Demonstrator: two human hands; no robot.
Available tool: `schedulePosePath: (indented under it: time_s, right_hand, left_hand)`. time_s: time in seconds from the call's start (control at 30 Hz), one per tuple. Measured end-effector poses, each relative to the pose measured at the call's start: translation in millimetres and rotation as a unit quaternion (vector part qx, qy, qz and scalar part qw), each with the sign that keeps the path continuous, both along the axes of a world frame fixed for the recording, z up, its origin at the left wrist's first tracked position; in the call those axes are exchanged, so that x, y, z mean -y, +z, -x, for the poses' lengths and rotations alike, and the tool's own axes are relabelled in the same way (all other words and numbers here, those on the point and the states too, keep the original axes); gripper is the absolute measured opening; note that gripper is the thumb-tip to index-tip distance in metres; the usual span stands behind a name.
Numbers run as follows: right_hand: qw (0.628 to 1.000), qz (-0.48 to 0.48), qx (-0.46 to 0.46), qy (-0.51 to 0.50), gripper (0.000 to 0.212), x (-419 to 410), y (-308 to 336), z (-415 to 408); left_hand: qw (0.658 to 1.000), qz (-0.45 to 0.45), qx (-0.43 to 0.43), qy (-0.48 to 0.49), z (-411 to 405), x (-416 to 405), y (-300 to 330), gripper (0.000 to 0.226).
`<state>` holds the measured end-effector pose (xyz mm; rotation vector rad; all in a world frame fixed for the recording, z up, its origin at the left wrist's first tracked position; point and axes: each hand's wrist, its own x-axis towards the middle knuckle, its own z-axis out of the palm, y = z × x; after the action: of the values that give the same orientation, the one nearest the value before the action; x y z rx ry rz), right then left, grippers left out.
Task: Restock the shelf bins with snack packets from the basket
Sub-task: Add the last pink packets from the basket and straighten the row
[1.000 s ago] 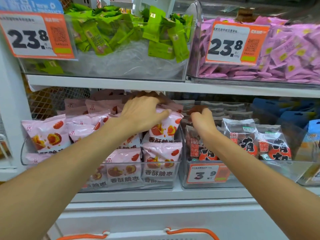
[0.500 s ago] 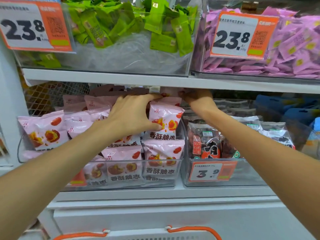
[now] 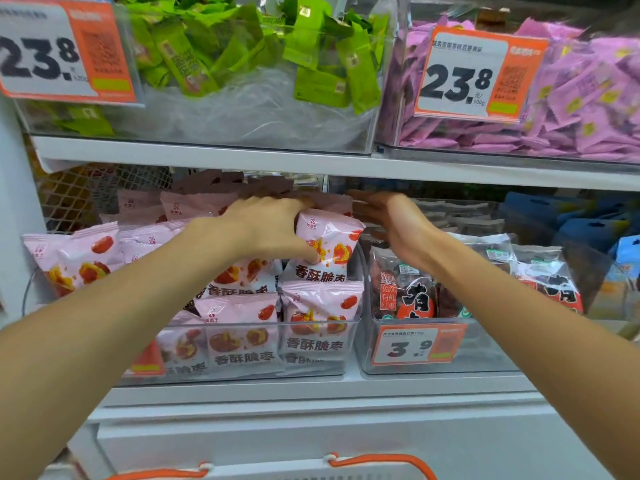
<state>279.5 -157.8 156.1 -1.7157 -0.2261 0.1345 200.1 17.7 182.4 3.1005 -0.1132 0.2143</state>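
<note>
Pink snack packets [image 3: 320, 301] printed with red dates fill a clear bin [image 3: 242, 368] on the lower shelf. My left hand [image 3: 266, 226] grips the top of one upright pink packet [image 3: 332, 247] in that bin, thumb on its front. My right hand [image 3: 391, 220] is beside it to the right, fingers straight, reaching toward the back of the pink packets and above the neighbouring bin of dark packets [image 3: 408, 292]. It holds nothing. The basket [image 3: 381, 464] shows only as a white rim with orange handles at the bottom edge.
The upper shelf board [image 3: 311, 164] sits close over my hands. On it stand a bin of green packets [image 3: 242, 57] and a bin of purple packets [image 3: 571, 109], each with a 23.8 price tag. Blue packets [image 3: 568, 220] lie at the right.
The view has moved closer to the shelf. My right hand has left the dark-packet bin and risen toward the pink packets, fingers now straightened. My left hand stays on the pink packet.
</note>
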Motion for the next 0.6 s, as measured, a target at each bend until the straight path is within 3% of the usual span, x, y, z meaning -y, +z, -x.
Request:
schedulePosePath:
  time_s: [0.17, 0.23, 0.3, 0.37, 0.47, 0.6]
  right_hand:
    - [0.987, 0.146, 0.067, 0.014, 0.035, -9, 13, 17]
    - [0.976, 0.176, 0.118, 0.048, 0.025, -1, 17, 26]
    - [0.959, 0.207, 0.164, 0.1, 0.03, 1, 20, 35]
    - [0.947, 0.237, 0.176, 0.126, 0.042, -1, 24, 38]
    - [0.94, 0.245, 0.18, 0.158, 0.038, 0, 30, 39]
    - [0.854, 0.381, 0.33, 0.129, 0.063, 2, 17, 36]
  left_hand:
    - [0.996, -0.004, 0.088, -0.01, 12, -2, -4, 0.094]
    - [0.997, 0.014, 0.075, -0.01, 13, -2, -2, 0.095]
    - [0.999, 0.028, 0.045, -0.005, 13, -4, 3, 0.084]
    - [0.999, -0.006, 0.043, -0.006, 14, -5, 6, 0.069]
    - [0.998, -0.06, 0.026, 0.01, 16, -7, 8, 0.068]
    - [1.0, -0.016, 0.001, 0.017, 21, -12, 3, 0.096]
